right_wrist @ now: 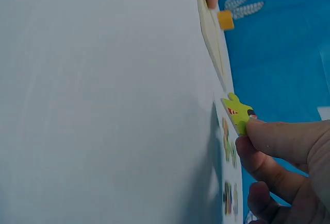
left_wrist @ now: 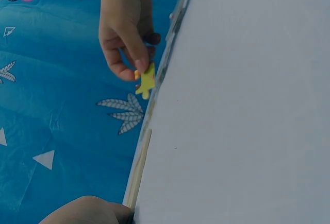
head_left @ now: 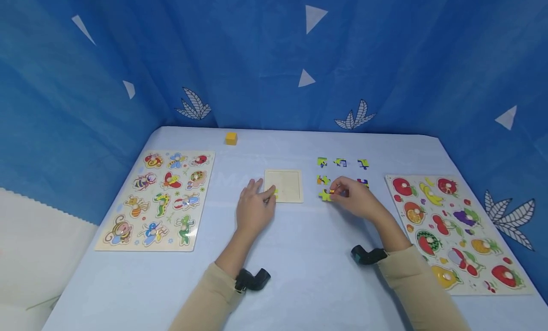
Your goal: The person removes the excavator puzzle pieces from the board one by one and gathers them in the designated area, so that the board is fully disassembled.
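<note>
Puzzle piece [head_left: 326, 195], yellow-green, sits pinched between the thumb and fingers of the right hand [head_left: 357, 198], right of centre in the head view; in the right wrist view the piece [right_wrist: 237, 113] stands up off the worktop [head_left: 299, 255] at the fingertips [right_wrist: 268, 134]. Just above and to the right of that hand lie five more loose pieces [head_left: 340, 162] in rows. The left hand [head_left: 253, 208], left of centre, rests with relaxed fingers on the lower left corner of the tray [head_left: 288, 184], a small pale square frame; a bit of yellow shows at its fingertips. Toward the left edge of the frame lies an animal board [head_left: 156, 200], toward the right edge a fruit board [head_left: 458, 228]. A yellow cube [head_left: 231, 138] stands near the worktop's far edge, above the tray and to its left.
</note>
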Demonstrator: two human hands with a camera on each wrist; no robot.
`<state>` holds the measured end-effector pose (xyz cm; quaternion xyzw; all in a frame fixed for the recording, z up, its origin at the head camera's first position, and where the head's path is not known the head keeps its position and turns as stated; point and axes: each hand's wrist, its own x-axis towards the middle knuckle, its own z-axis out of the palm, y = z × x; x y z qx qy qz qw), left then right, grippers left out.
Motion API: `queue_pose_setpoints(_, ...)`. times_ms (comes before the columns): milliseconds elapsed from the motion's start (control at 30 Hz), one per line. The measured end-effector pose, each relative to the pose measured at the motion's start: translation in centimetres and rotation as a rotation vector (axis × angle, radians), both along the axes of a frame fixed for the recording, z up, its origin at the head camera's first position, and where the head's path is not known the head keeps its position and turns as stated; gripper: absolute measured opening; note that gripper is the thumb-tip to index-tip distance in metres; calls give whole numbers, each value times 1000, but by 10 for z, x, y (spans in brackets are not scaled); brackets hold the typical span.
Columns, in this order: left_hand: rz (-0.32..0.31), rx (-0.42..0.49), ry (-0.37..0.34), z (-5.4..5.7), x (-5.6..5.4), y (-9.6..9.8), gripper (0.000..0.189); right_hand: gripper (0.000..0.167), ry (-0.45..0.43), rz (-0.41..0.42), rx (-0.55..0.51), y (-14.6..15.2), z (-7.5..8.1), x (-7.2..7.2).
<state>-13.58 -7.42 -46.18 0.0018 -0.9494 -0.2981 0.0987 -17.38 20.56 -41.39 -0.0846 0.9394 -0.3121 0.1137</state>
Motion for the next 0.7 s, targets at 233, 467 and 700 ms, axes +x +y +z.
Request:
queue_pose_setpoints(233, 0, 11, -4, -1, 0, 0, 30, 20, -4, -18, 17, 31, 0, 2)
queue_pose_setpoints(467, 0, 16, -5, -1, 0, 0, 30, 21, 2, -26, 18, 39, -5, 4)
queue_pose_setpoints(700, 1, 7, -9, -1, -1, 0, 30, 19, 7, -24, 59, 39, -4, 4)
